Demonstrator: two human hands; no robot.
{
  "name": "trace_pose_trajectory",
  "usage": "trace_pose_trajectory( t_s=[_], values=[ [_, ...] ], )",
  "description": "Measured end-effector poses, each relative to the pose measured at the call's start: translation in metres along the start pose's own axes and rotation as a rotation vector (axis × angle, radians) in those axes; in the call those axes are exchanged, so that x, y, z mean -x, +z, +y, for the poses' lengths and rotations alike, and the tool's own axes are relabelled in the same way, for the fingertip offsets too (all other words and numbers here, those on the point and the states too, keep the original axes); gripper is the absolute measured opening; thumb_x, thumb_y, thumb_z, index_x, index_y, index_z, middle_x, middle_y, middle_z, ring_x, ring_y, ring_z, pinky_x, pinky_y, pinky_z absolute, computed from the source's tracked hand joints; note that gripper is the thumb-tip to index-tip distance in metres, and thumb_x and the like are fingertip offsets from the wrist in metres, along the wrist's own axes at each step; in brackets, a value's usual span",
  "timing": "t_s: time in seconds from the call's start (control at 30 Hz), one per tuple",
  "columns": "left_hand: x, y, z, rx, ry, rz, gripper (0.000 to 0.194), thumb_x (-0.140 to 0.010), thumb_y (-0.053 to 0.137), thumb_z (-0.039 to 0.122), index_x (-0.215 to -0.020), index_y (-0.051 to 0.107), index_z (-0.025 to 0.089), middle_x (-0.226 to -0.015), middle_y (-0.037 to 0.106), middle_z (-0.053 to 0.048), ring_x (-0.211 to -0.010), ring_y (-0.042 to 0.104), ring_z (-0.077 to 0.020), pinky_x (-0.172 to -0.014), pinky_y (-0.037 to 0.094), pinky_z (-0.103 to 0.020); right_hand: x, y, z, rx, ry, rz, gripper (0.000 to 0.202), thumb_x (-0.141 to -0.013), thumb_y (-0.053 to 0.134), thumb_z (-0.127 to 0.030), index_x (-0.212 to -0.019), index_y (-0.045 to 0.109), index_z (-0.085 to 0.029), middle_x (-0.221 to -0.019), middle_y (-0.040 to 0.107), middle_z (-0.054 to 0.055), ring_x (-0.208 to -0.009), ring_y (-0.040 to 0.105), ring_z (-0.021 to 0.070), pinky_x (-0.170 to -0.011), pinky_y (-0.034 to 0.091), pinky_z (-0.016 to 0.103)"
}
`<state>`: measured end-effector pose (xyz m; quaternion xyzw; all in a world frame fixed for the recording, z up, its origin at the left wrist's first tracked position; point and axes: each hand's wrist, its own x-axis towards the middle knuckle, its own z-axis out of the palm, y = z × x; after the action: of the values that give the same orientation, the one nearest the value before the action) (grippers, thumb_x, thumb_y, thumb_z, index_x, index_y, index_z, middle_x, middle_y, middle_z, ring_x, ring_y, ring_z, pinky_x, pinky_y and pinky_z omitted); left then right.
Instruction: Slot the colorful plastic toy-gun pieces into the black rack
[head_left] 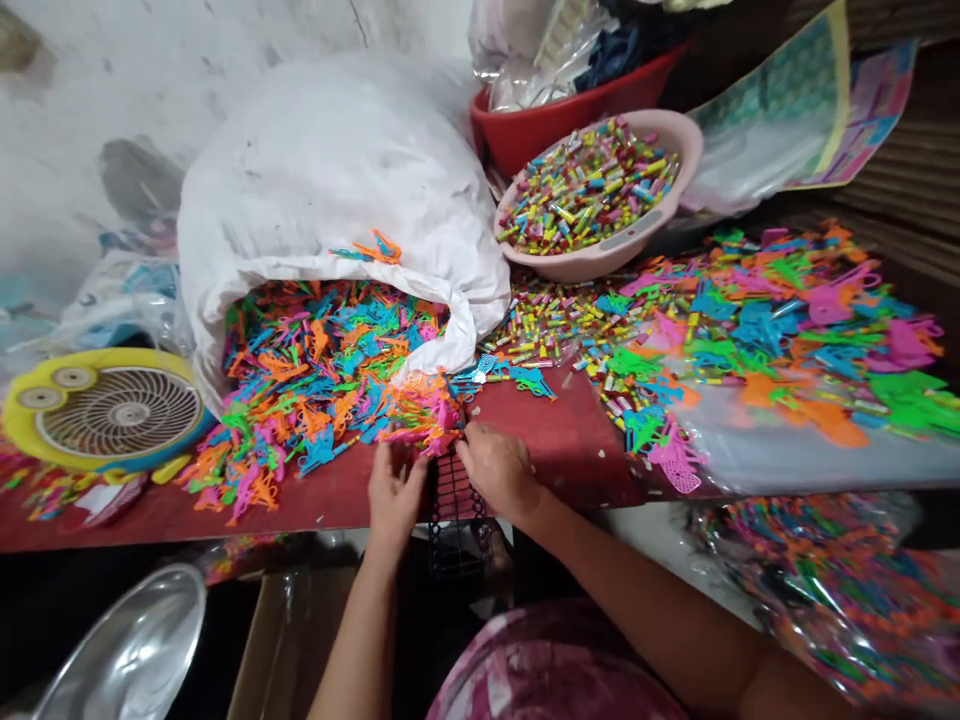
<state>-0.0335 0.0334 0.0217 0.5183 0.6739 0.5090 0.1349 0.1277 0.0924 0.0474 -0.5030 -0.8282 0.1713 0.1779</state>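
Note:
My left hand (396, 487) is at the near end of a small bunch of pink and orange plastic toy pieces (424, 412), thumb and fingers curled against it. To its right my right hand (501, 468) is closed, fingertips pinched at the bunch's right edge; what lies between them is too small to make out. Under and between the hands, a black wire rack (454, 505) juts over the table's front edge. Just behind, a heap of bright plastic toy pieces (315, 370) spills from the mouth of a large white sack (337, 160).
A yellow fan (124, 412) lies left on the red table (540, 425). Behind right, a pink basin (634, 250) holds small wrapped coloured sticks, before a red basin (517, 125). More toy pieces (765, 325) cover the right side. A metal bowl (127, 650) sits below left.

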Motion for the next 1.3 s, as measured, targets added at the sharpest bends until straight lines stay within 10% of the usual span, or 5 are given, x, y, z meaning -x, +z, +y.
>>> trace_pose_trajectory(
  t_s=[0.13,0.3,0.97,1.3],
  values=[
    [0.012,-0.017,0.042,-0.361,0.304,0.361,0.043,-0.087,0.068,0.03,-0.128,0.057,0.021,-0.124,0.06,-0.012,-0.117,0.058,-0.0236,-0.101,0.048,-0.043,-0.002,0.001,0.004,-0.07,0.007,0.005,0.02,-0.1,0.047,-0.034,-0.099,0.061,-0.02,-0.096,0.074,0.007,-0.088,0.069,0.0213,-0.067,0.04,0.027],
    [-0.01,-0.016,0.079,-0.631,0.538,0.083,0.024,-0.086,0.071,0.033,-0.107,0.068,0.024,-0.12,0.064,-0.009,-0.113,0.058,-0.0247,-0.101,0.042,-0.045,-0.004,-0.001,0.011,-0.185,0.026,0.023,0.023,-0.094,0.054,-0.029,-0.115,0.059,-0.021,-0.103,0.073,0.006,-0.092,0.069,0.0211,-0.07,0.043,0.027],
    [-0.04,-0.014,0.087,-0.806,0.572,-0.124,0.014,-0.088,0.063,0.035,-0.09,0.068,0.022,-0.101,0.07,-0.005,-0.096,0.056,-0.0257,-0.088,0.037,-0.043,-0.022,-0.014,0.028,-0.431,-0.144,0.018,0.038,-0.089,0.047,-0.009,-0.119,0.063,-0.024,-0.111,0.069,0.002,-0.1,0.064,0.0161,-0.084,0.045,0.024],
    [-0.063,-0.017,0.112,-0.504,0.418,-0.106,0.028,-0.093,0.057,0.043,-0.103,0.071,0.021,-0.094,0.069,-0.005,-0.091,0.062,-0.0191,-0.084,0.046,-0.034,-0.009,-0.009,0.007,-0.222,0.003,0.033,0.021,-0.092,0.058,-0.036,-0.107,0.059,-0.021,-0.105,0.07,0.007,-0.096,0.065,0.0217,-0.072,0.043,0.028]
  ],
)
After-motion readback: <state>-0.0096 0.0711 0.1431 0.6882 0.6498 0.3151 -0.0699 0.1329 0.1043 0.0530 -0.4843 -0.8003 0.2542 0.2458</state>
